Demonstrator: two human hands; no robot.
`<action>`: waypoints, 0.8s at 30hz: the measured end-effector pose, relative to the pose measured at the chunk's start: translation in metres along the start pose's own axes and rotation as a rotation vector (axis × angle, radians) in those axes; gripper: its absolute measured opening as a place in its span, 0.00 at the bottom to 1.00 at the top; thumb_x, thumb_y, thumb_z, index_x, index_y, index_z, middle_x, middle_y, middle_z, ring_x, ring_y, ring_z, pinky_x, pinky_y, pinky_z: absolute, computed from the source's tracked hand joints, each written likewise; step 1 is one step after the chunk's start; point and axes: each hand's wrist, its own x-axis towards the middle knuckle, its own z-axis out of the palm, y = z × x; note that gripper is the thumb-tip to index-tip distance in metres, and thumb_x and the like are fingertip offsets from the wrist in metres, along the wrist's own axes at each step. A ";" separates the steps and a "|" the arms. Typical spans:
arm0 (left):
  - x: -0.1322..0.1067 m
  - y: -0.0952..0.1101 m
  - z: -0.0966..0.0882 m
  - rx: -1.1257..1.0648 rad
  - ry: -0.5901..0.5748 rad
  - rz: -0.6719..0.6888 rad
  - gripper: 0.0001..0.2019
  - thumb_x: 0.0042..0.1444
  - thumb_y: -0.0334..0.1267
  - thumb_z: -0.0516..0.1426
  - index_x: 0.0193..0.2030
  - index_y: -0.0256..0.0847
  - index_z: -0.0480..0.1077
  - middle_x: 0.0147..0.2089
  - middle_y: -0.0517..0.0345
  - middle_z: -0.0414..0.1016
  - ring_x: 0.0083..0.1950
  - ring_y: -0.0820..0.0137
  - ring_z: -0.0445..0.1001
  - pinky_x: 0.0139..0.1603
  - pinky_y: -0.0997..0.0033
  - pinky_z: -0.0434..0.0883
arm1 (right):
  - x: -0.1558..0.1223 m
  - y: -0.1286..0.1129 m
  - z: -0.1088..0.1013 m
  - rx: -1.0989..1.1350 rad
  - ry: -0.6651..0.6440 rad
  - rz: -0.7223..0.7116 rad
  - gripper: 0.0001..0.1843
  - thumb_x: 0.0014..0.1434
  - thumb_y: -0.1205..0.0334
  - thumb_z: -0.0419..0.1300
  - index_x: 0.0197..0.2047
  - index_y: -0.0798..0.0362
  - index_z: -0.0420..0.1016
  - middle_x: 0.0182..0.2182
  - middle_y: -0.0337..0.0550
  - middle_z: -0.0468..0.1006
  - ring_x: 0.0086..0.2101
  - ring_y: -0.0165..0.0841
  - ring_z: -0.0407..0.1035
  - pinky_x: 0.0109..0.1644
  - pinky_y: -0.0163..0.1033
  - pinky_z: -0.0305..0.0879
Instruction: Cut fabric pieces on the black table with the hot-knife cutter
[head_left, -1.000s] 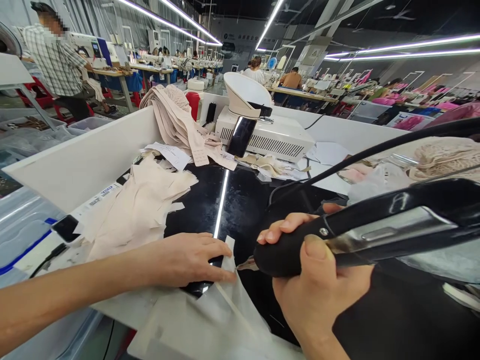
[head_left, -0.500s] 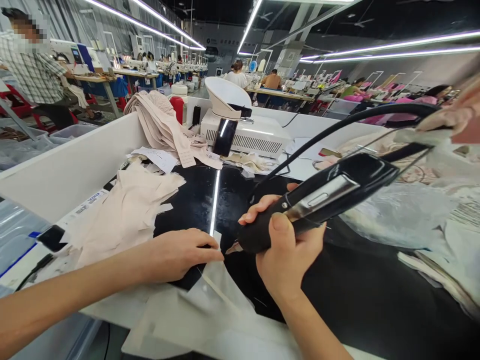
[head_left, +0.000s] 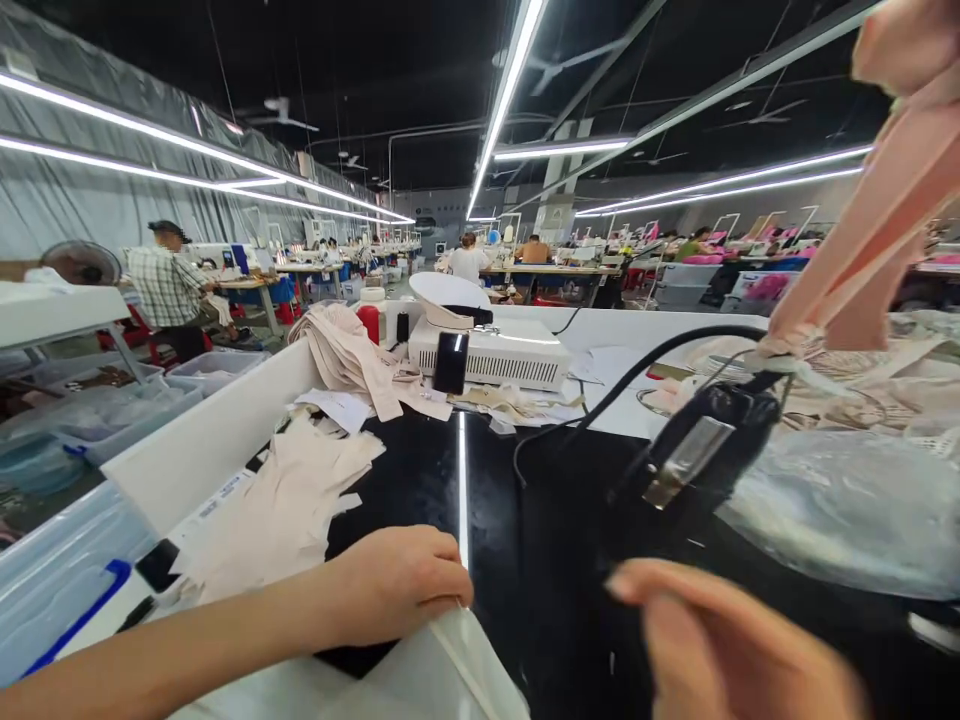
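Observation:
My left hand is closed in a pinch at the tip of a thin, translucent white piece with a narrow pale strip along it. Whether this is fabric or film I cannot tell. My right hand, smeared by motion at the bottom right, holds nothing, and its thumb and forefinger stand apart. Beyond it hangs a black corded hand tool with a silver metal lever, tilted and free of my hand. Pink cloth strips are tied at the tool's upper end. Under both hands lies a glossy black work surface.
Pale pink cut pieces are heaped at the left. Behind them are folded pink fabric, a red thread cone, a phone and a white vented box. A clear plastic bag lies at right. A co-worker stands far left.
My right hand has let go of the black hand tool and come down toward me. The tool now hangs farther away to the right. My left hand keeps its pinch; the view has tilted up.

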 end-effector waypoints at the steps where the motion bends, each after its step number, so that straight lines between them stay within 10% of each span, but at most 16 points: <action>1: 0.002 0.000 -0.005 -0.073 0.042 0.013 0.06 0.76 0.31 0.63 0.46 0.43 0.82 0.49 0.56 0.83 0.48 0.67 0.82 0.52 0.72 0.77 | -0.002 0.004 0.006 -0.019 -0.128 0.108 0.15 0.70 0.44 0.72 0.52 0.45 0.86 0.40 0.43 0.86 0.39 0.40 0.82 0.45 0.41 0.81; 5: 0.013 -0.001 -0.028 -0.374 0.251 0.104 0.05 0.74 0.33 0.65 0.46 0.42 0.85 0.50 0.53 0.83 0.52 0.68 0.84 0.57 0.73 0.78 | 0.007 0.009 0.055 0.336 -0.647 0.546 0.33 0.68 0.24 0.63 0.45 0.47 0.84 0.38 0.45 0.87 0.39 0.42 0.83 0.48 0.47 0.82; 10: 0.020 -0.026 -0.058 -0.519 0.392 0.154 0.06 0.72 0.34 0.66 0.42 0.42 0.86 0.51 0.51 0.84 0.51 0.67 0.84 0.57 0.69 0.80 | 0.022 0.010 0.100 0.455 -0.996 0.632 0.48 0.53 0.07 0.58 0.37 0.50 0.80 0.25 0.42 0.77 0.31 0.41 0.77 0.42 0.48 0.77; 18: 0.027 -0.098 -0.073 -0.202 0.306 -0.131 0.05 0.70 0.31 0.66 0.42 0.42 0.83 0.57 0.51 0.80 0.58 0.63 0.81 0.66 0.60 0.77 | 0.095 0.049 0.084 -0.011 -0.893 0.469 0.36 0.57 0.23 0.70 0.34 0.51 0.76 0.27 0.34 0.72 0.29 0.30 0.63 0.34 0.36 0.58; 24: 0.043 -0.151 -0.043 -0.054 0.251 -0.287 0.06 0.65 0.28 0.65 0.37 0.41 0.82 0.56 0.50 0.80 0.60 0.59 0.81 0.67 0.56 0.78 | 0.124 0.094 0.097 -0.454 -0.812 0.301 0.15 0.73 0.48 0.70 0.45 0.53 0.80 0.37 0.39 0.80 0.37 0.34 0.75 0.45 0.42 0.76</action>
